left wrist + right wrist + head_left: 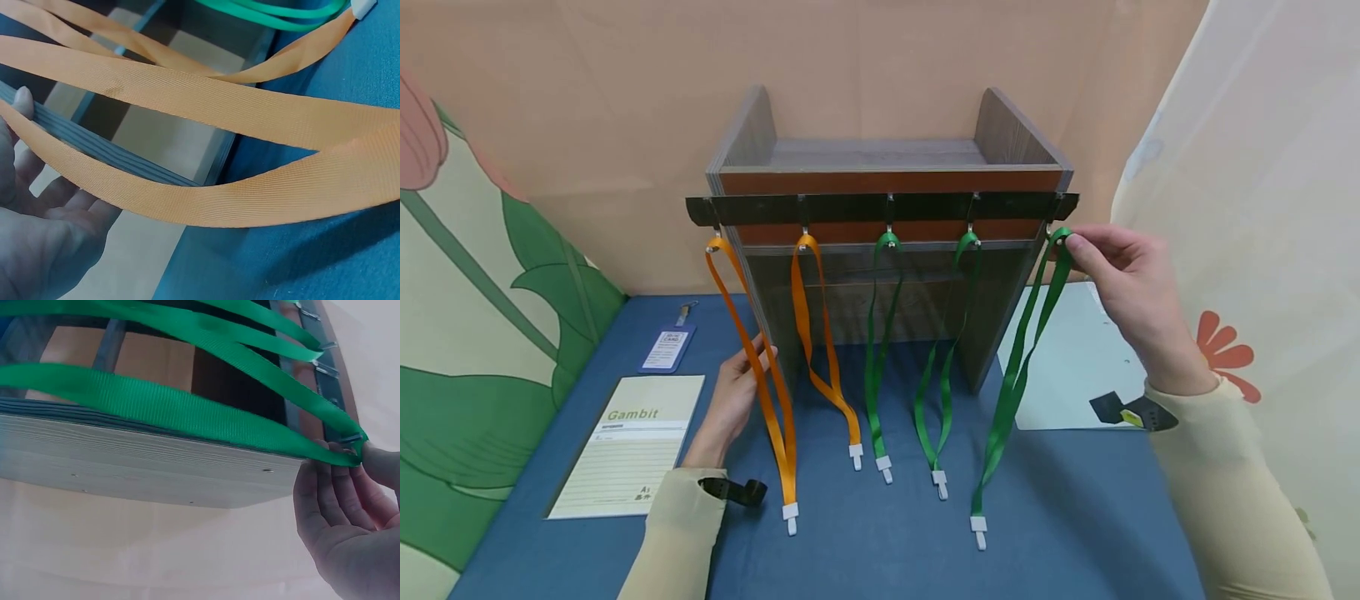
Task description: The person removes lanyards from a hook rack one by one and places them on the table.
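My right hand (1138,287) pinches the top loop of the rightmost green lanyard (1013,379) between thumb and fingers, right at a metal hook on the dark rail (850,207). In the right wrist view the green strap (187,415) runs from these fingertips past the side panel. My left hand (737,396) is low at the left side of a grey wooden shelf (880,154), behind an orange lanyard (767,392). Its fingers (24,103) touch the panel's edge in the left wrist view. Another orange lanyard (805,317) and two green lanyards (874,367) hang from hooks between.
A notepad (625,450) and a blue badge holder (667,348) lie on the blue table (865,550) at left. At right, a white board or sheet (1075,367) lies behind the right arm. Curtains (1262,167) stand around the table.
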`<state>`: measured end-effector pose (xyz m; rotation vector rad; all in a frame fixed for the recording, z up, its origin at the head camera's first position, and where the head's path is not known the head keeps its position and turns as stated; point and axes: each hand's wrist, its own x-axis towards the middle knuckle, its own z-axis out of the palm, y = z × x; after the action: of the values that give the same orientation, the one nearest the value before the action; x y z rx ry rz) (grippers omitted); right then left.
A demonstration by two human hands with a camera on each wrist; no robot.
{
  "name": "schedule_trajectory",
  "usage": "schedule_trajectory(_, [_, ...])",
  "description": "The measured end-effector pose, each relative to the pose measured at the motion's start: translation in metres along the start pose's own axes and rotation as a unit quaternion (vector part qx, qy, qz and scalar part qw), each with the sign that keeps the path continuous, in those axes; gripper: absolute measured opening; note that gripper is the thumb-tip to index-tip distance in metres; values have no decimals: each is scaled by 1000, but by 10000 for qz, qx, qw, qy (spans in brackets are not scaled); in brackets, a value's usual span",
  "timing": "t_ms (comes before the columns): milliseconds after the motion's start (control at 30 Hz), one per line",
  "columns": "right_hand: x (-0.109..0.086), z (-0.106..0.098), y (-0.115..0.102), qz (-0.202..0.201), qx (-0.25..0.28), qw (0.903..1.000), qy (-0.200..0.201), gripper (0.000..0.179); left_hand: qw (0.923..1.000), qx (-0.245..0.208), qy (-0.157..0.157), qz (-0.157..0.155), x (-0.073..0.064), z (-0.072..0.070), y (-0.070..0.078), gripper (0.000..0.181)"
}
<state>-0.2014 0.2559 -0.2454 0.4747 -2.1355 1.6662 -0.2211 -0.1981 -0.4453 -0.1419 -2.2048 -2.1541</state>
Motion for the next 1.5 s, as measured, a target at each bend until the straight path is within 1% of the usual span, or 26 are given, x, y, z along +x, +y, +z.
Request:
schedule_trajectory(167, [-2, -5, -8, -88, 214, 9997, 68, 24, 10000, -8, -18, 14, 0, 0, 0, 53])
schedule_trajectory(267, [-4, -7, -14, -164, 211, 9996, 88, 24, 10000, -45, -60, 20, -1, 1, 1, 53])
schedule_trajectory(333, [-3, -8, -18, -223, 111, 9996, 119, 23, 10000, -51, -68, -7, -1, 1, 2, 53])
schedule_trajectory(433, [-2, -8, -22, -311, 379, 9987, 112, 23, 10000, -30, -37, -45, -2, 1, 3, 54])
schedule_trajectory(567, [-1, -10, -27, -417, 968, 9944, 70, 24, 10000, 27, 2, -36, -2, 1, 3, 53])
schedule_trajectory(700, [2, -12, -34, -517, 1248, 9908, 72, 23, 10000, 33, 6, -3, -2, 1, 4, 53])
schedule_trajectory(833, [4, -15, -41, -591, 1414, 9881, 105, 23, 10000, 16, 3, -4, -2, 1, 4, 53])
schedule_trajectory(1067, [9, -23, -51, -575, 1193, 9908, 298, 27, 10000, -11, 11, 68, -2, 1, 4, 51])
schedule_trajectory(1167, [12, -27, -53, -580, 1203, 9904, 358, 28, 10000, -1, 2, 75, -2, 1, 4, 51])
schedule_trajectory(1367, [23, -35, -54, -645, 1459, 9862, 447, 29, 10000, -16, -21, 65, -2, 2, 4, 52])
schedule_trajectory(1500, [31, -41, -56, -656, 1347, 9871, 574, 28, 10000, -28, -37, 72, -2, 3, 4, 52])
